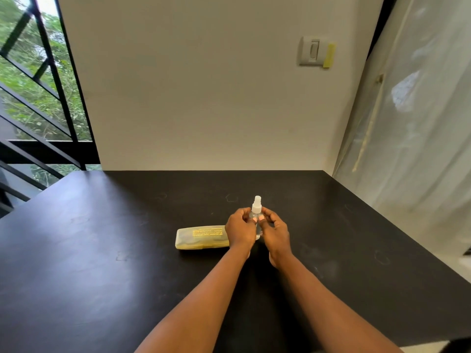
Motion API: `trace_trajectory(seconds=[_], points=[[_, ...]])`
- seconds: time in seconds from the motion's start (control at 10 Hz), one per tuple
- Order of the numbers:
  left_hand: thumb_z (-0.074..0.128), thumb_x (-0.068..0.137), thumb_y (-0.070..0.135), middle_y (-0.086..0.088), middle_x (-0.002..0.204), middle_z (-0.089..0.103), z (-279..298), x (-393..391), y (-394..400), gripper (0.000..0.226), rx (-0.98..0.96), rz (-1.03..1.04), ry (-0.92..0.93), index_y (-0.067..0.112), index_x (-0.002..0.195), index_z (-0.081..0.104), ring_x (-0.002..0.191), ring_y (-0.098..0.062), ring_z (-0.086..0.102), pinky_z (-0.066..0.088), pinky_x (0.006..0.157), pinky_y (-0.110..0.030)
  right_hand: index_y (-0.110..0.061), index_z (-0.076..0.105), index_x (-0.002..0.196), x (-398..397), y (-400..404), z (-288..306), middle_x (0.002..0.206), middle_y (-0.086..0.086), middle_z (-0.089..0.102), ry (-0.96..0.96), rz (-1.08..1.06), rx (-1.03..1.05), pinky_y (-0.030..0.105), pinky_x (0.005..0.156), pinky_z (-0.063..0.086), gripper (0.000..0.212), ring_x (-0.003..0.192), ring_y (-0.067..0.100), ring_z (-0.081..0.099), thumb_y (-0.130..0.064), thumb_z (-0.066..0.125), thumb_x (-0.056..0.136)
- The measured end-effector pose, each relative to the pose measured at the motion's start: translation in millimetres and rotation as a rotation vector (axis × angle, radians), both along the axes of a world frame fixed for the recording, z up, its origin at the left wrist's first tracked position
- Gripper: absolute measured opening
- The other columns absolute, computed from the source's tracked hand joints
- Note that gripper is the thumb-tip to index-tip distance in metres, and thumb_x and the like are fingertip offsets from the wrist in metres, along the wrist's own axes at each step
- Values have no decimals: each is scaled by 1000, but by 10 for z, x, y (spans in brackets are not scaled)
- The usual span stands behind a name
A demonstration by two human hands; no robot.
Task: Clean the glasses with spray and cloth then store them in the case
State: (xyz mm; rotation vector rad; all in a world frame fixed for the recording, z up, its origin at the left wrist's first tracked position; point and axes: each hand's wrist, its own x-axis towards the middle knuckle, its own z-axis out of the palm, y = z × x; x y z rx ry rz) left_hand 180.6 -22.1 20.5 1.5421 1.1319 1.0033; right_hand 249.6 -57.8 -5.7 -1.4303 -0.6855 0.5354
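Observation:
A small clear spray bottle (257, 206) with a white nozzle stands upright on the black table (102, 250). My left hand (239, 229) and my right hand (276, 230) both wrap its body from either side, thumbs meeting at the front. A translucent yellow glasses case (201, 237) with gold lettering lies closed on the table, just left of my left hand. The lower part of the bottle is hidden behind my fingers. No glasses or cloth are in view.
The table's far edge meets a cream wall (204, 98) with a light switch (312, 50). A window with black bars (38, 98) is at the left. Plastic sheeting (420, 123) hangs along the table's right side.

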Motion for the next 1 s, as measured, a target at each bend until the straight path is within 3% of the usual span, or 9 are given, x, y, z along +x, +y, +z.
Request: trace_trajectory(seconds=[0.8,0.9,1.0], points=[[60,86,7,-5,108,65,0,-271,33,28,31,41,45,11,113,60,101,-15,60,49,84,-26,-21,57,118,-251,13,26,116,-2,61,-30,41,-18,27,86,49,28,103,11,58,-12,51,93],[58,86,5,-7,109,64,20,-301,-4,27,74,40,68,9,113,60,103,-17,59,50,89,-29,-17,54,124,-281,-1,56,117,-3,57,-51,-16,-23,24,85,44,31,104,10,55,-14,51,93],[55,87,4,-9,110,62,69,-389,-26,24,161,82,87,7,111,60,103,-17,57,47,90,-27,-11,57,115,-303,-39,130,111,3,55,-229,-218,14,23,80,40,24,100,14,54,-17,50,93]])
